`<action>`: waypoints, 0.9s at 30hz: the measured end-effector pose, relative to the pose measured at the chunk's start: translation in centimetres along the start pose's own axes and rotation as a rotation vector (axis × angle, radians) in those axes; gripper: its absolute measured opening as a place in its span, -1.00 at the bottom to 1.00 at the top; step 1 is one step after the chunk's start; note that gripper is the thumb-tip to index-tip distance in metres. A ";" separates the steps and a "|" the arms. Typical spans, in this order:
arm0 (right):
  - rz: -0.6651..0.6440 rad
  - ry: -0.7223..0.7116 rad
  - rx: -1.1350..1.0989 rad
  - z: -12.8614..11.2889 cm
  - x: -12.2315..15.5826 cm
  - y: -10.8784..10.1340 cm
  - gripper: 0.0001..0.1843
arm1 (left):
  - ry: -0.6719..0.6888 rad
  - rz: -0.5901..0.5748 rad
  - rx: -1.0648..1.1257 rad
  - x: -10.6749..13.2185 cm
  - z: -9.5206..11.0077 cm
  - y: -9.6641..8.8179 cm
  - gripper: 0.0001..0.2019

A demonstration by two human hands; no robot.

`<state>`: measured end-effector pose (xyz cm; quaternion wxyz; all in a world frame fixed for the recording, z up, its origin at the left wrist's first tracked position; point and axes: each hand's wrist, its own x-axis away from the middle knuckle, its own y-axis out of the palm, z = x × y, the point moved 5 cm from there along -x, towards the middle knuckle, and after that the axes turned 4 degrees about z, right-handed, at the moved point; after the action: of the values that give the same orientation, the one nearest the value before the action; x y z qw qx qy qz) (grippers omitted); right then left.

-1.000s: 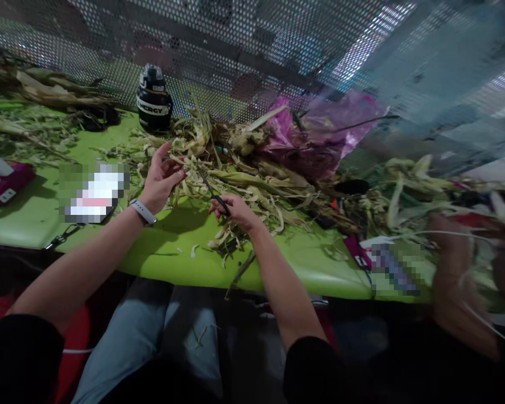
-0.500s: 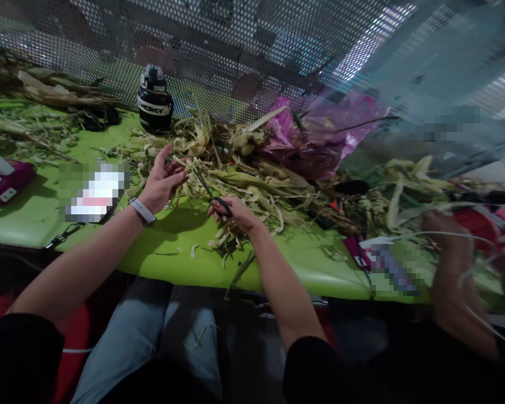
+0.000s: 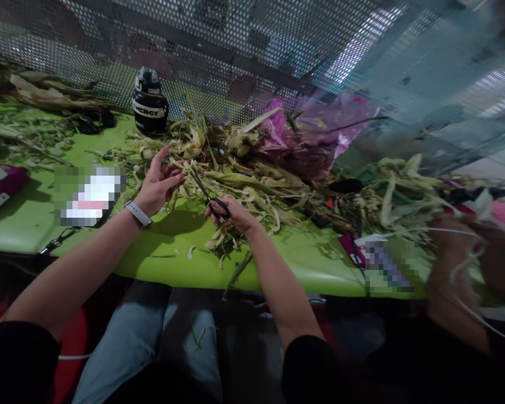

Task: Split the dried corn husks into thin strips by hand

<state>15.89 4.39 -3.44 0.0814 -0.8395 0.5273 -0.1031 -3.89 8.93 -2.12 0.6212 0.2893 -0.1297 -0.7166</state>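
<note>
My right hand (image 3: pixel 233 214) is closed around the black handles of a pair of scissors (image 3: pixel 202 189). The blades point up and left, with their tips close to the fingers of my left hand (image 3: pixel 162 180). Those left fingertips pinch a pale plant piece (image 3: pixel 187 166); one finger sticks up, away from the others. Behind and beside both hands spreads a heap of dry, yellow-green husks and stalks (image 3: pixel 252 179), partly hidden by my hands. Small pale scraps (image 3: pixel 191 252) lie on the green tabletop (image 3: pixel 160 264) in front of me.
A black bottle (image 3: pixel 150 104) stands behind my left hand. On the left lie a lit phone (image 3: pixel 90 196) and a purple box (image 3: pixel 4 188). Pink plastic (image 3: pixel 320 137) rests at the back against a perforated metal screen (image 3: pixel 185 56). Another person's arms (image 3: pixel 450 275) and a white cable (image 3: pixel 458 278) are at right.
The view has shifted slightly, so most things sit a little further left. My hands keep nearly the same pose at the plant piece. The other person's arms at right have moved.
</note>
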 end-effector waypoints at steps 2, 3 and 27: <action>-0.007 -0.007 -0.004 -0.2 0.1 0.0 -0.38 | -0.011 -0.006 0.021 0.1 0.0 0.2 -0.22; -0.010 -0.015 -0.009 -0.3 0.1 0.1 -0.38 | -0.017 -0.011 0.023 0.2 0.0 0.2 -0.23; -0.032 0.013 -0.104 -0.5 0.2 0.9 -0.44 | 0.047 0.046 -0.100 0.1 0.0 -0.1 -0.26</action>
<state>15.07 3.83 -3.17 0.0325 -0.8502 0.5190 -0.0822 -3.99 8.81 -2.21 0.6540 0.2716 -0.0860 -0.7008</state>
